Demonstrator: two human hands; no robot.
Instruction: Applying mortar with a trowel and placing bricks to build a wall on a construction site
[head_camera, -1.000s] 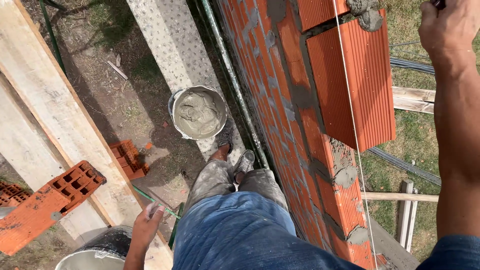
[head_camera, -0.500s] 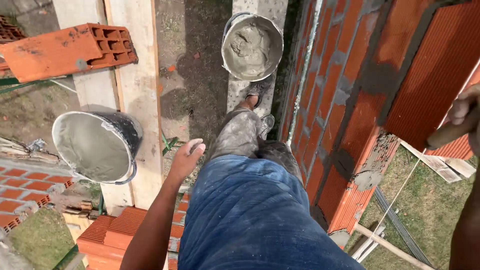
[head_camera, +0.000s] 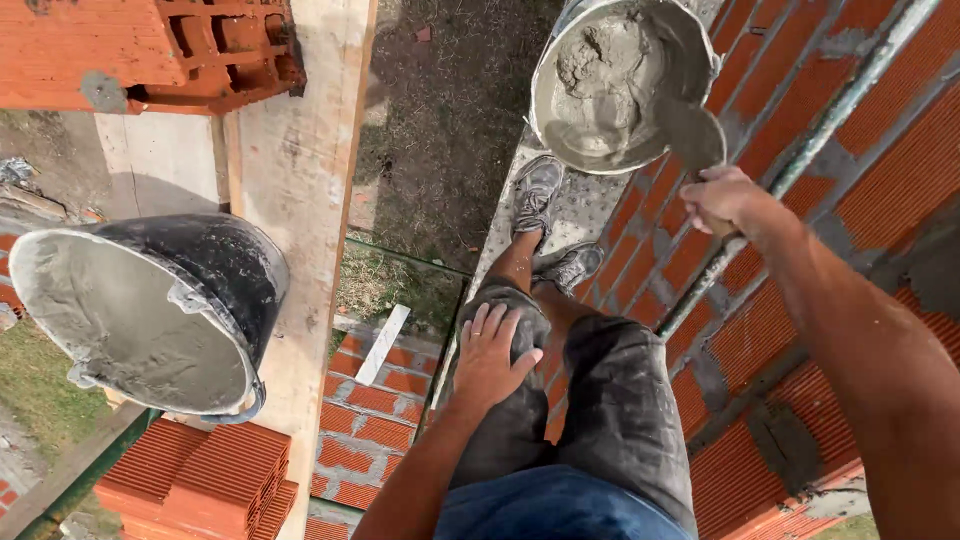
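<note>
We see the red brick wall (head_camera: 880, 200) filling the frame from 1 to 5 o'clock, its courses crossed by grey mortar joints. At 9 o'clock a black bucket (head_camera: 215, 275), coated inside with grey mortar, stands on a pale wooden plank (head_camera: 310, 150) that runs from 12 down to 7 o'clock. At 12 to 1 o'clock we note a round metal pan (head_camera: 690, 50) holding wet mortar (head_camera: 600, 90), set on the narrow platform just beyond the person's shoes. A hollow red brick (head_camera: 150, 50) lies at 11 o'clock, and a stack of red blocks (head_camera: 200, 475) at 7 o'clock. The right hand (head_camera: 725, 200), at 2 o'clock, is closed around the handle of a trowel (head_camera: 695, 135) whose mortar-smeared blade reaches over the pan's rim. The left hand (head_camera: 490, 355), near centre, rests flat on the left knee, fingers spread slightly.
</note>
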